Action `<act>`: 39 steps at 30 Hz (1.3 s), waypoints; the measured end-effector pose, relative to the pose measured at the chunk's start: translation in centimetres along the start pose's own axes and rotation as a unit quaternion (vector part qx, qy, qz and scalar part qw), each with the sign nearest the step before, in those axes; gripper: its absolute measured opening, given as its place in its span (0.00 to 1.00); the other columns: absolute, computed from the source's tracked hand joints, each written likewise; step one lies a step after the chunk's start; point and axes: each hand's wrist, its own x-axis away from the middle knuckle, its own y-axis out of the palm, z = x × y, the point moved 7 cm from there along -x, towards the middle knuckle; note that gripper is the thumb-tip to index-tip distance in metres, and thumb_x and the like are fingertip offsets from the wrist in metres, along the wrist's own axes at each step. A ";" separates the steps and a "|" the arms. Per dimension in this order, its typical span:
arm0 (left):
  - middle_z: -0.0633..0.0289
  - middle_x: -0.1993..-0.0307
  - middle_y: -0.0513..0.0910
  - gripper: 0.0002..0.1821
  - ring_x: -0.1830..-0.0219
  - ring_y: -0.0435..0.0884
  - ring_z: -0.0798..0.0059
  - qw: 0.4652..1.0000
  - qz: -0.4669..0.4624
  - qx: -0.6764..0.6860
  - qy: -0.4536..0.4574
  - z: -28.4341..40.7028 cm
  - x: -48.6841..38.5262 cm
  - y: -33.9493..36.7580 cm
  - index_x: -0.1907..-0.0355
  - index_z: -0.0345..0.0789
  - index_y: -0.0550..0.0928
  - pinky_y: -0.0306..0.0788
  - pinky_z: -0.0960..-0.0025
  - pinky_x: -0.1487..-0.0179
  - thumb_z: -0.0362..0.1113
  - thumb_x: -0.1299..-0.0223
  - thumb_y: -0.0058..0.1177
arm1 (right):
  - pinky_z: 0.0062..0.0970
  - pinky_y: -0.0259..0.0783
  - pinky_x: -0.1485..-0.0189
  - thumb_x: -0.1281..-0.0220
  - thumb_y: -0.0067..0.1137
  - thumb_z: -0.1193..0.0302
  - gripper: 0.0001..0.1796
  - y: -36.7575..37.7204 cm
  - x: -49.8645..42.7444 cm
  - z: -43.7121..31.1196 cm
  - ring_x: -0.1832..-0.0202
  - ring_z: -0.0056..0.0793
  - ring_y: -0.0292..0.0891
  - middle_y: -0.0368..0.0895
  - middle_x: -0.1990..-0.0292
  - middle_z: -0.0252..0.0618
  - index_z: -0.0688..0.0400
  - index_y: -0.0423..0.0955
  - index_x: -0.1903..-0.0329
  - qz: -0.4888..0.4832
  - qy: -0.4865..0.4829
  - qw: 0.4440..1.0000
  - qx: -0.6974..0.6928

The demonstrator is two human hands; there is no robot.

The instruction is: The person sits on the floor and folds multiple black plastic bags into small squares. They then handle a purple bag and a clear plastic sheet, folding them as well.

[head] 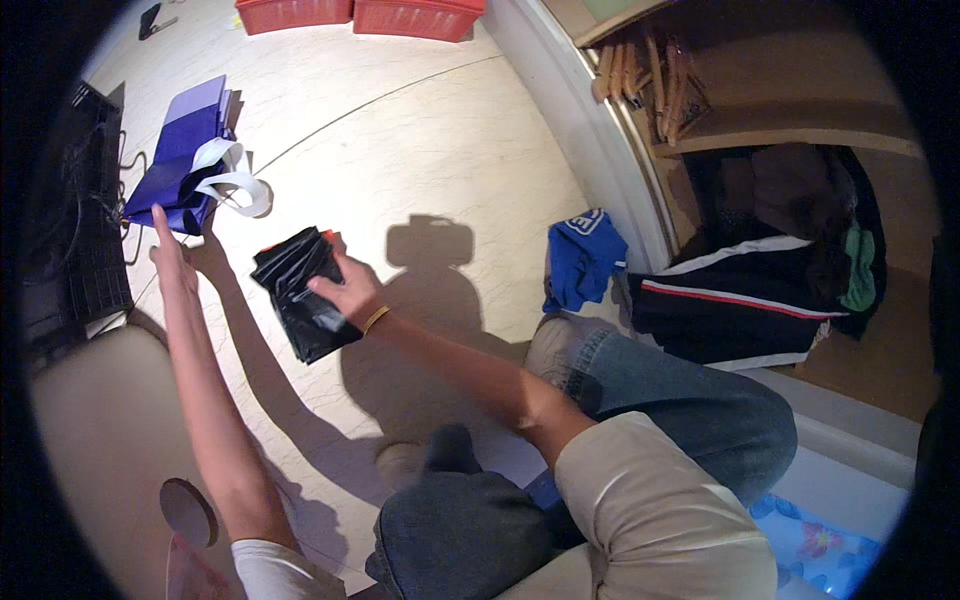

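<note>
My right hand [351, 283] grips a stack of folded, glossy black plastic [304, 300] above the floor, its thumb lying over the near face. A bit of orange shows at the stack's upper corner. Ahead on the left lies a purple fabric bag [184, 142] with a lighter lilac end and white strap handles [244, 191]. My left hand [174, 259] reaches out to the bag's near edge, seen side-on with a finger extended. That fingertip overlaps the bag in the picture; whether they touch is unclear. Nothing shows in the left hand.
Two red plastic baskets [296, 15] stand at the far side of the pale floor [450, 150]. A blue cloth garment [585, 259] lies by my foot. On the right, an open cabinet holds wooden hangers [622, 71] and dark clothes [720, 315]. A black slatted object [82, 217] borders the left.
</note>
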 end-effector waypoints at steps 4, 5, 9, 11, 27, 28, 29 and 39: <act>0.55 0.48 0.74 0.49 0.51 0.76 0.62 0.951 -0.165 0.141 -0.220 -0.5 -1.9 6.3 0.42 0.32 0.67 0.66 0.62 0.44 0.69 0.59 0.56 | 0.34 0.70 0.59 0.51 0.59 0.64 0.21 -0.2 1.3 -2.2 0.63 0.45 0.76 0.78 0.68 0.49 0.62 0.71 0.56 -0.002 -0.043 0.999 0.020; 0.58 0.49 0.76 0.45 0.51 0.76 0.63 0.939 -0.177 0.153 -0.253 -1.6 -2.8 7.7 0.43 0.36 0.70 0.67 0.62 0.44 0.68 0.58 0.57 | 0.34 0.70 0.59 0.52 0.59 0.64 0.21 -0.4 1.5 -2.1 0.64 0.46 0.76 0.78 0.68 0.49 0.62 0.71 0.56 0.009 -0.051 0.997 0.050; 0.61 0.55 0.79 0.23 0.57 0.79 0.66 0.959 -0.130 0.091 -0.236 -5.4 -7.6 7.8 0.53 0.34 0.76 0.73 0.62 0.51 0.45 0.49 0.61 | 0.33 0.70 0.59 0.53 0.60 0.63 0.22 -1.0 1.8 -1.3 0.63 0.43 0.76 0.77 0.67 0.51 0.63 0.72 0.56 0.009 -0.044 0.998 0.040; 0.61 0.60 0.79 0.17 0.62 0.80 0.65 0.960 -0.119 0.187 -0.170 -4.9 -9.7 4.8 0.58 0.32 0.77 0.76 0.63 0.57 0.40 0.47 0.58 | 0.33 0.70 0.58 0.53 0.60 0.63 0.22 -0.5 1.0 -2.7 0.63 0.44 0.75 0.77 0.67 0.51 0.63 0.72 0.56 -0.005 -0.032 0.998 0.060; 0.59 0.60 0.78 0.22 0.60 0.75 0.77 0.963 -0.246 -0.105 -0.031 3.3 22.3 -4.7 0.45 0.28 0.70 0.68 0.75 0.52 0.27 0.46 0.47 | 0.24 0.71 0.63 0.47 0.58 0.50 0.28 -2.5 -5.5 -6.3 0.66 0.26 0.74 0.79 0.66 0.37 0.61 0.72 0.55 -0.146 0.034 0.988 -0.039; 0.58 0.59 0.78 0.22 0.59 0.75 0.76 0.963 -0.246 -0.112 -0.009 3.2 22.4 -4.7 0.45 0.28 0.69 0.67 0.74 0.51 0.27 0.45 0.47 | 0.26 0.70 0.63 0.45 0.57 0.49 0.28 -1.2 -5.8 -4.8 0.67 0.27 0.74 0.79 0.67 0.40 0.62 0.72 0.56 -0.126 0.005 0.991 0.045; 0.56 0.58 0.78 0.22 0.58 0.75 0.75 0.962 -0.247 -0.119 0.013 2.8 22.4 -4.6 0.45 0.27 0.69 0.67 0.73 0.50 0.27 0.45 0.47 | 0.27 0.71 0.62 0.47 0.59 0.52 0.26 -0.2 -5.9 -3.1 0.67 0.27 0.74 0.79 0.69 0.42 0.61 0.72 0.56 -0.136 0.013 0.989 0.063; 0.58 0.64 0.71 0.29 0.63 0.70 0.74 0.949 -0.246 -0.174 0.093 -0.2 24.1 -1.0 0.37 0.33 0.64 0.66 0.72 0.54 0.46 0.37 0.45 | 0.35 0.71 0.59 0.49 0.58 0.60 0.18 3.9 -6.3 -1.4 0.64 0.44 0.77 0.80 0.67 0.49 0.61 0.75 0.61 -0.025 -0.053 0.984 0.170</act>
